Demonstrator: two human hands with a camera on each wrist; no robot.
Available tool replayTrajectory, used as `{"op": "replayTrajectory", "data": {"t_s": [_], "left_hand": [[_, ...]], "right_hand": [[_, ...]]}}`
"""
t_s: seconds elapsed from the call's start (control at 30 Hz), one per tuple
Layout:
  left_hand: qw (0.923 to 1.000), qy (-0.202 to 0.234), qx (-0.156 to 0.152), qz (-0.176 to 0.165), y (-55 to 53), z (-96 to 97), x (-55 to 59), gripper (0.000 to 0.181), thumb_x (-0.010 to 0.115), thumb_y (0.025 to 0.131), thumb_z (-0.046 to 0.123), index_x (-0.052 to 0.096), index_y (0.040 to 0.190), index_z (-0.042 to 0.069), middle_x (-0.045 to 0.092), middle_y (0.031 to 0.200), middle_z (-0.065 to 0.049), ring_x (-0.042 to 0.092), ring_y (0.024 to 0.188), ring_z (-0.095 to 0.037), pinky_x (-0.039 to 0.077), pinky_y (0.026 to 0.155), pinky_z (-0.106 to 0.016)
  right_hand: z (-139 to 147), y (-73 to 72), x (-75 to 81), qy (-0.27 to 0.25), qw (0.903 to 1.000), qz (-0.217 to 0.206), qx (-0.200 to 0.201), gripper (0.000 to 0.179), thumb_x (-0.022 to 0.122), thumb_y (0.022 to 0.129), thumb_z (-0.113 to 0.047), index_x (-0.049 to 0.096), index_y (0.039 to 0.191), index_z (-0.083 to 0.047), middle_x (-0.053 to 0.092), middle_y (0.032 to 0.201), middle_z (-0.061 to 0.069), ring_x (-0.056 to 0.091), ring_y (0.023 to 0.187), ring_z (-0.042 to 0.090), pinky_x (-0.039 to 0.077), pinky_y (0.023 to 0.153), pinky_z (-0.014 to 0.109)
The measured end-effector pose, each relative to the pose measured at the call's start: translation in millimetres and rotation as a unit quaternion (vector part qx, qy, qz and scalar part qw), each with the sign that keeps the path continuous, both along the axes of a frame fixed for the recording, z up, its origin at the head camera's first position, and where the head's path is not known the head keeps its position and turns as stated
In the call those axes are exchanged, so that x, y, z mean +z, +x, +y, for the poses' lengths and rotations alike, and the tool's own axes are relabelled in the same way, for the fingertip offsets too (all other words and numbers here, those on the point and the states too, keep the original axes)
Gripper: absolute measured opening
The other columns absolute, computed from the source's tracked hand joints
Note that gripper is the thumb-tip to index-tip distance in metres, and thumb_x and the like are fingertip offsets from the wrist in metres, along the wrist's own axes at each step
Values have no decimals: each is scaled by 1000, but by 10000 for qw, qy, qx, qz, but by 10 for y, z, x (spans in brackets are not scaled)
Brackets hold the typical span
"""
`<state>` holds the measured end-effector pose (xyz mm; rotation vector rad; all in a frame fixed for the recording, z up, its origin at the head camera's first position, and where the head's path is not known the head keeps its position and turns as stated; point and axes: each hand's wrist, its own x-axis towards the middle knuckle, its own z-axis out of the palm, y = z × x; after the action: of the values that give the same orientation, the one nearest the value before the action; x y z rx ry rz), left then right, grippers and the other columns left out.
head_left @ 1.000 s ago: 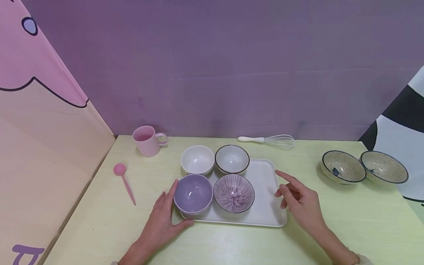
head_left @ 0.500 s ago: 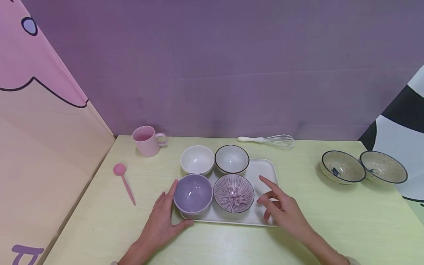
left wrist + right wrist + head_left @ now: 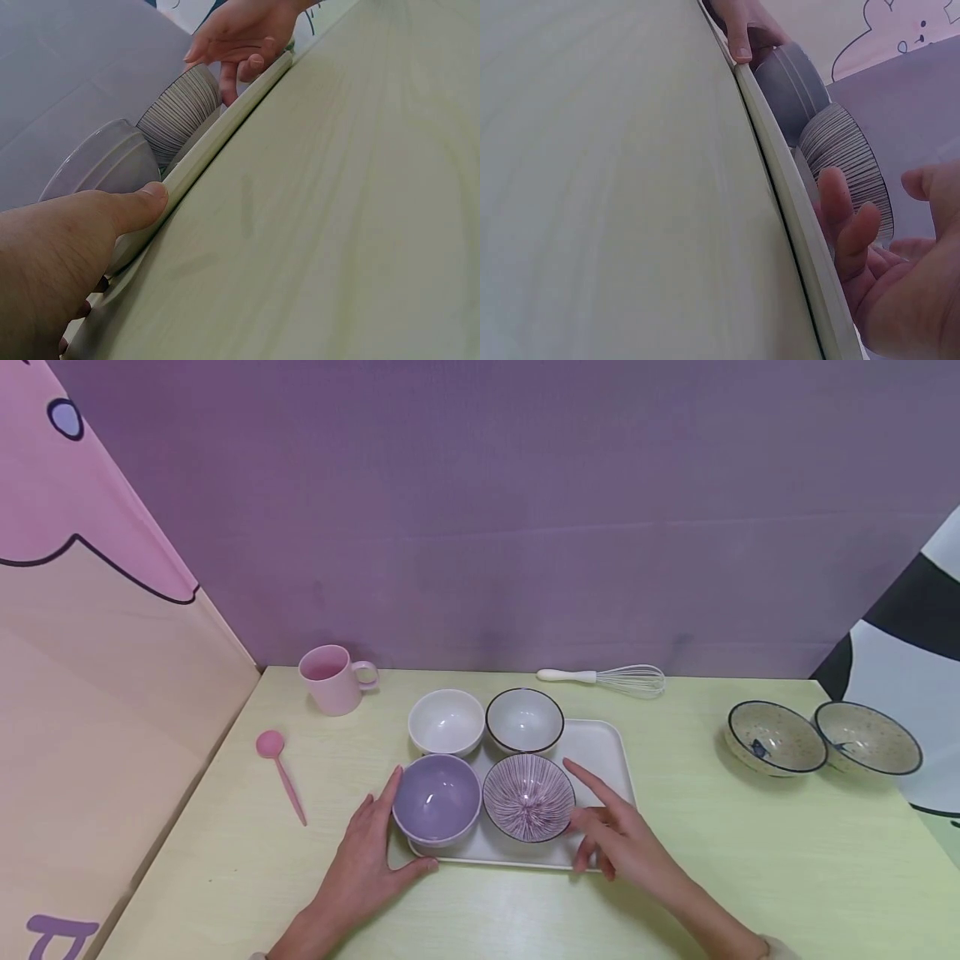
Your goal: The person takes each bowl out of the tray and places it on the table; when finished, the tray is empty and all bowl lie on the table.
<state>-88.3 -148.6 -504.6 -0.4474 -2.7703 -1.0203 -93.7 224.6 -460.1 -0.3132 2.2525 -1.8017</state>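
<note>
A purple bowl [image 3: 438, 800] and a purple-striped bowl [image 3: 529, 797] stand side by side on the front of a white tray [image 3: 600, 756]. Behind them stand a white bowl [image 3: 447, 722] and a dark-rimmed white bowl [image 3: 525, 720]. My left hand [image 3: 367, 864] spans the tray's front left corner, thumb on the front rim, fingers extended beside the purple bowl. Over the tray's right part, my right hand [image 3: 622, 839] holds nothing. Its index finger points out and the others bend loosely, fingertips right at the striped bowl's side; the right wrist view shows these fingers [image 3: 855, 236] close to that bowl.
A pink mug [image 3: 333, 680] stands at the back left, with a pink spoon [image 3: 281, 772] in front of it. A whisk [image 3: 603, 678] lies along the back edge. Two speckled bowls [image 3: 777, 738] sit side by side at the far right.
My right hand has moved left from the tray's right edge to the striped bowl's side. My left hand, the tray and the bowls have stayed in place.
</note>
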Motion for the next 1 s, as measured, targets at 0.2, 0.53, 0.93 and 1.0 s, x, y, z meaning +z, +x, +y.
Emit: {"op": "replayTrajectory", "data": {"t_s": [0.2, 0.53, 0.93, 1.0], "left_hand": [[10000, 15, 14, -36, 3, 1, 6, 132, 101, 79, 41, 17, 180, 24, 44, 175, -13, 44, 156, -54, 34, 131, -67], [10000, 19, 32, -41, 1, 1, 8, 132, 101, 78, 41, 18, 179, 24, 45, 174, -12, 43, 155, -55, 35, 131, -68], [10000, -4, 19, -22, -8, -6, -7, 132, 101, 79, 42, 17, 180, 24, 42, 176, -12, 42, 156, -55, 33, 131, -69], [10000, 2, 27, -32, -3, -5, -6, 133, 101, 79, 42, 17, 180, 25, 42, 176, -12, 42, 156, -55, 34, 131, -69]], "right_hand": [[-66, -17, 13, -88, 9998, -166, 77, 69, 58, 116, -16, 27, 177, -15, 70, 78, 22, 73, 60, 23, 48, 42, 24], [-132, -5, -15, -405, 9985, -218, -303, 69, 61, 113, -8, 32, 175, -13, 69, 73, 20, 69, 56, 19, 46, 42, 24], [-177, 17, -29, -544, 9947, -272, -834, 72, 61, 106, 2, 39, 173, -10, 75, 76, 16, 71, 57, 18, 46, 43, 22], [-172, 24, -25, -539, 9939, -301, -919, 72, 61, 105, 3, 39, 172, -10, 76, 77, 16, 71, 57, 18, 46, 43, 22]]}}
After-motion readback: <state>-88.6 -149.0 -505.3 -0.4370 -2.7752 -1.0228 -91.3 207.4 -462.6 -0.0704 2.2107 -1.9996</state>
